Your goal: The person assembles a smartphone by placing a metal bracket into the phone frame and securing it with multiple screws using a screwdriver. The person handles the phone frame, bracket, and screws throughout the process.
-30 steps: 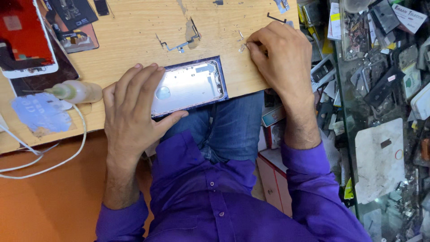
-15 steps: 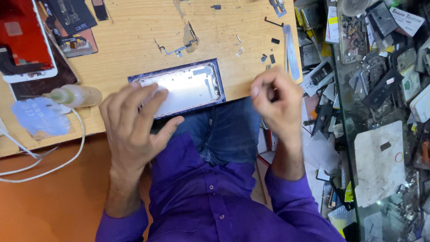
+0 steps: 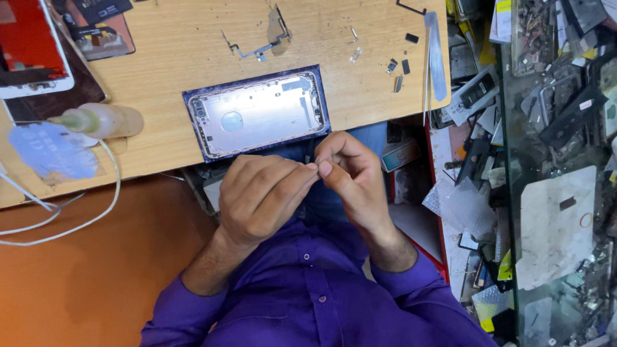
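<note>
tiny part [image 3: 309,159] pinched between fingers [image 3: 302,173], above lap

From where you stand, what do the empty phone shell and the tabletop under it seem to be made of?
The silvery rectangular phone shell looks like metal: a pale satin sheen with a soft glare patch, though its dark blue rim could be plastic or paint. The light tan tabletop looks like unfinished plywood, matte with visible grain.

Whatever the left hand [image 3: 267,196] and right hand [image 3: 350,177] pinch between touching fingertips is too small to tell, while the red screen [image 3: 29,48] is cut off at the frame's left edge.
</note>
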